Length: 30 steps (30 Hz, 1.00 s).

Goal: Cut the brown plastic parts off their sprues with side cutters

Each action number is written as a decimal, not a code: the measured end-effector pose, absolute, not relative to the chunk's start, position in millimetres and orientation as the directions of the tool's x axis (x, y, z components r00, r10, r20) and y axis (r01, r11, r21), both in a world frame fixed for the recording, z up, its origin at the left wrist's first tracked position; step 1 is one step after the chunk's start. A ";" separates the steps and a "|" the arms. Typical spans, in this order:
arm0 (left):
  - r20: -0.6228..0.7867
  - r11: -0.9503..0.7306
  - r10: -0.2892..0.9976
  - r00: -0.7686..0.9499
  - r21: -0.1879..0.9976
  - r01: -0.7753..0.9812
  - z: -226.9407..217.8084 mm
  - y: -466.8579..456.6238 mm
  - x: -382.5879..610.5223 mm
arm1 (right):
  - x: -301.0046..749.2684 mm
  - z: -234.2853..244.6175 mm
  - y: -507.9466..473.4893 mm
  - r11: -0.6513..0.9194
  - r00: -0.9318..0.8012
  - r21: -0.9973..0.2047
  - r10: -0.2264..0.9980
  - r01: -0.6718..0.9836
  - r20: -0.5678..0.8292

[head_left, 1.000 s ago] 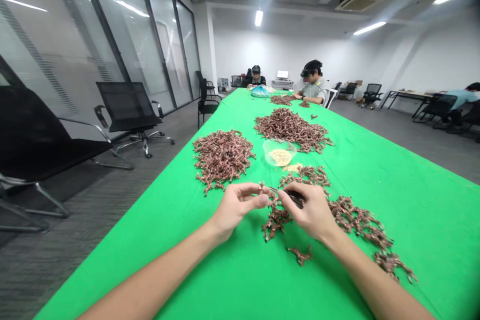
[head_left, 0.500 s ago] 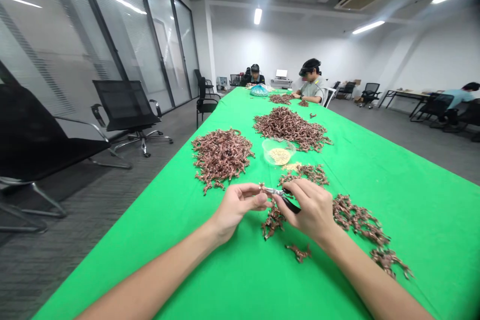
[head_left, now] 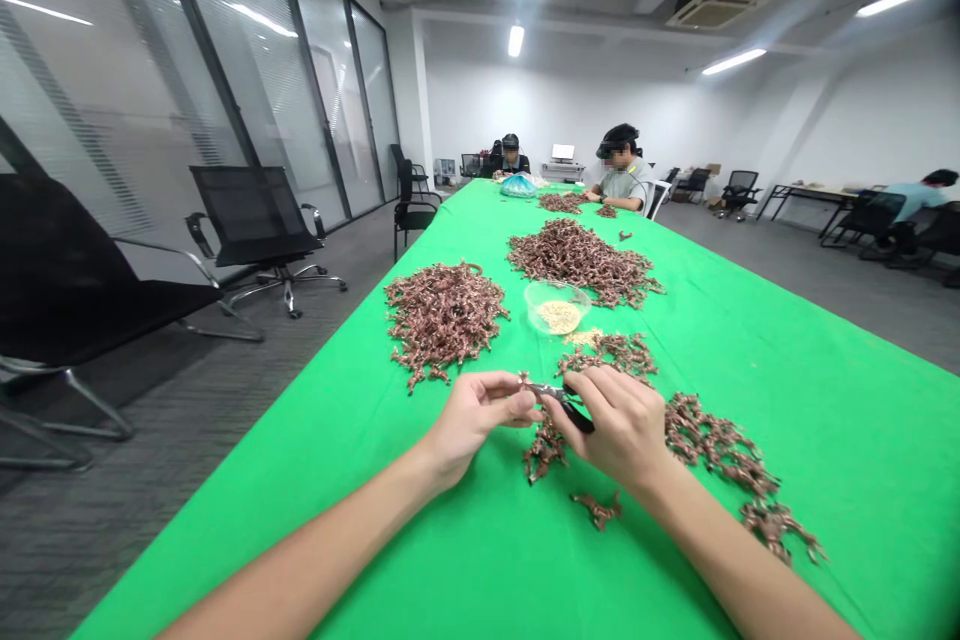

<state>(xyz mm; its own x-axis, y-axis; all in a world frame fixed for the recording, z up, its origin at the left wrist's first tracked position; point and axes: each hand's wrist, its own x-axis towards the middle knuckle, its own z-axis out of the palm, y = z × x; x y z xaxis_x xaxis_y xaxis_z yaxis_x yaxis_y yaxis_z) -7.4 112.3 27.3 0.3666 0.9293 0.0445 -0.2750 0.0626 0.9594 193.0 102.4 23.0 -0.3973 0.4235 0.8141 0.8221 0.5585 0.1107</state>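
My left hand (head_left: 475,415) pinches a small brown plastic piece (head_left: 523,380) between thumb and fingers, just above the green tablecloth (head_left: 450,540). My right hand (head_left: 619,425) is closed round a small cutter with black handles (head_left: 564,399), its metal tip touching the piece. Under both hands lies a small clump of brown pieces (head_left: 545,447), and one loose piece (head_left: 598,508) rests nearer to me.
Heaps of brown pieces lie at the left (head_left: 444,312), further back (head_left: 583,259) and along the right (head_left: 727,460). A clear bowl of pale bits (head_left: 558,305) stands between them. Other people sit at the far end (head_left: 621,175). Black chairs (head_left: 251,225) stand at the left.
The hands stay together over the clump. The cutter's tip has closed in on the piece held by my left hand, and the view has tilted slightly.
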 end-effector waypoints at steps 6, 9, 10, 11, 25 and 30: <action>0.144 -0.097 0.915 0.377 0.985 -0.141 25.6 115.8 -11.2 | 187.9 26.3 99.8 0.563 -0.234 -0.253 0.651 0.787 0.722; 0.223 -0.222 0.894 0.388 0.974 -0.050 26.7 117.7 -14.9 | 187.6 31.9 100.9 0.494 -0.216 -0.603 0.853 0.627 0.474; 0.241 -0.252 0.887 0.394 0.967 -0.024 27.4 118.0 -15.8 | 188.2 33.5 101.6 0.447 -0.247 -0.702 0.894 0.554 0.375; 0.256 -0.278 0.880 0.400 0.961 -0.004 28.2 118.0 -16.5 | 189.1 34.8 102.2 0.388 -0.283 -0.788 0.917 0.478 0.281; 0.184 -0.147 0.916 0.357 0.981 -0.130 28.4 116.6 -11.3 | 192.6 39.0 104.6 0.226 -0.261 -0.948 0.951 0.226 0.164; 0.194 -0.149 0.909 0.370 0.978 -0.146 27.9 116.9 -11.4 | 191.8 36.7 104.4 0.261 -0.282 -0.918 0.943 0.299 0.177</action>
<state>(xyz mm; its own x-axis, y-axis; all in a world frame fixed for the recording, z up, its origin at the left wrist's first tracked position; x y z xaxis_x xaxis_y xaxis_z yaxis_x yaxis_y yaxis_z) -11.4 116.9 27.9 0.3697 0.9087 0.1941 -0.1462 -0.1494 0.9779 191.8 104.4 36.7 -0.2817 0.9431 0.1769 0.2989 0.2614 -0.9178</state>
